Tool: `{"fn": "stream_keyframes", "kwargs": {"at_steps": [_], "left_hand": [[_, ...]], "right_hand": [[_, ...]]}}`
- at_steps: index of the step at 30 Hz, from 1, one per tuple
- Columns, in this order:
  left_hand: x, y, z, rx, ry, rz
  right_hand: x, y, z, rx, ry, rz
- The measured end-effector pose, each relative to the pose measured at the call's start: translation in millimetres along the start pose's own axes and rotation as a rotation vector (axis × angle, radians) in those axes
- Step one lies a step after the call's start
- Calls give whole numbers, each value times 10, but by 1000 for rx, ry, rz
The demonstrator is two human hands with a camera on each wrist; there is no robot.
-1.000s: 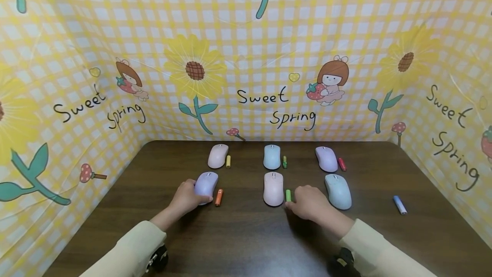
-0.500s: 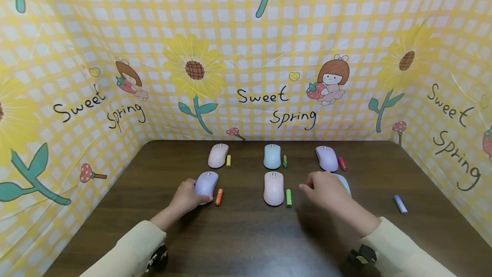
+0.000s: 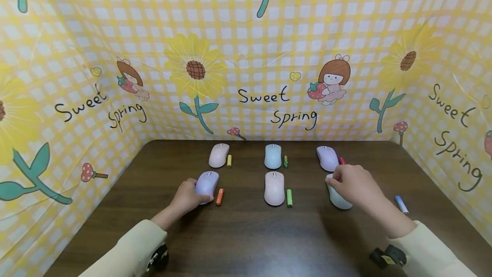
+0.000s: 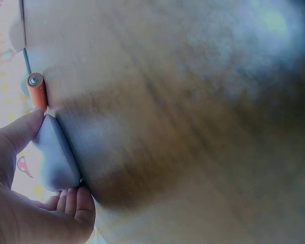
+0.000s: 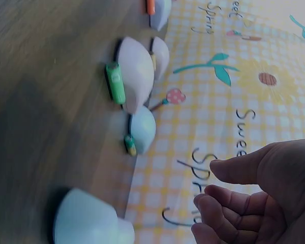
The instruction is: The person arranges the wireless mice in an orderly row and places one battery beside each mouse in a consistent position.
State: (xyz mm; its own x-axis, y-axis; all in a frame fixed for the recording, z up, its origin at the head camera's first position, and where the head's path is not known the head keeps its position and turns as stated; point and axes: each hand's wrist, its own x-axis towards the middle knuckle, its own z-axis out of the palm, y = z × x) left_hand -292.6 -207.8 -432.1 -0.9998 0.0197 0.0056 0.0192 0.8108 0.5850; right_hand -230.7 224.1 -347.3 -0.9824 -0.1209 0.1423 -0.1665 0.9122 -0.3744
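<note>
My left hand (image 3: 185,199) grips a lavender computer mouse (image 3: 207,182) by its sides, thumb on the right and fingers on the left; the left wrist view shows the same mouse (image 4: 60,157) flat on the table. Just right of that thumb lies an orange battery (image 3: 219,197). My right hand (image 3: 359,187) hovers over a pale blue mouse (image 3: 339,200) at the right of the front row and partly covers it. In the right wrist view the fingers of this hand (image 5: 254,198) are loosely curled, with nothing between them.
A pink mouse (image 3: 274,188) with a green battery (image 3: 289,198) beside it stands mid-table. Behind are pink (image 3: 219,155), blue (image 3: 273,156) and lavender (image 3: 328,158) mice with small batteries. A blue battery (image 3: 401,204) lies far right. Checked cloth (image 3: 246,54) walls the table's back and sides.
My right hand has left the green battery, lifted and moved right to above the pale blue mouse. The left hand has stayed on the lavender mouse.
</note>
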Motion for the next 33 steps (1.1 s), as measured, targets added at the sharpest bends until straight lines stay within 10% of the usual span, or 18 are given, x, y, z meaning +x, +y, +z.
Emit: {"fn": "stream_keyframes", "kwargs": {"at_steps": [33], "left_hand": [[-8,-25,10,2,12,-2]], "right_hand": [[-449,1164,-418,-59,-63,222]]}}
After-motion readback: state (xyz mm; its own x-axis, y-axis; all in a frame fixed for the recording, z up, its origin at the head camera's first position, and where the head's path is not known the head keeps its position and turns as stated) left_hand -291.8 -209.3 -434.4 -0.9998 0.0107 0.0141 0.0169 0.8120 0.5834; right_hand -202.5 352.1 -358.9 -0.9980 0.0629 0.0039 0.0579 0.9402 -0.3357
